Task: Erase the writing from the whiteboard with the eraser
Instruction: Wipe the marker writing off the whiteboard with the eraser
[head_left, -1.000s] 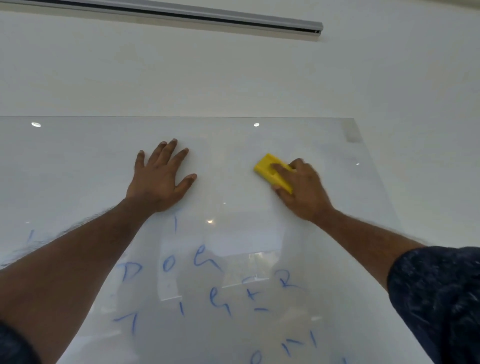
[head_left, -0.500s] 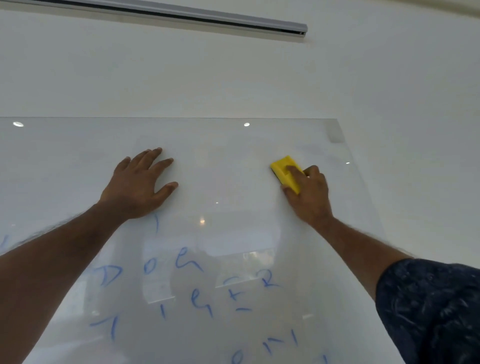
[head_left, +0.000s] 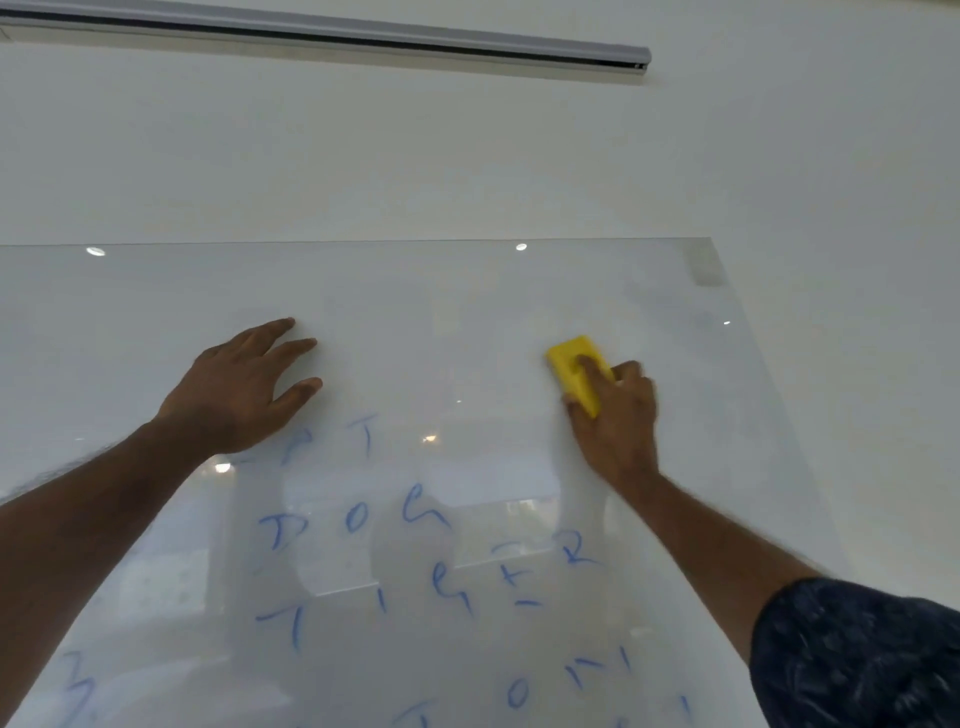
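A glossy whiteboard (head_left: 467, 291) fills the lower two thirds of the head view. My right hand (head_left: 615, 415) presses a yellow eraser (head_left: 574, 371) flat against the board's upper right area, fingers on top of it. My left hand (head_left: 241, 387) lies flat on the board to the left, fingers spread, holding nothing. Blue handwriting (head_left: 358, 519) runs below both hands: a faint "T" under the left hand, then "DOG", "TIGER" and further letters lower down. The band of board above the hands is wiped clean.
A cream wall (head_left: 467, 156) rises above the board, with a grey rail (head_left: 322, 34) mounted near the top. The board's right edge (head_left: 753, 364) slants down to the right. My dark patterned sleeve (head_left: 857, 660) shows at the lower right.
My right hand has slid the eraser to the right along the upper board. The left hand has stayed pressed flat, and more writing shows below it as the view shifted.
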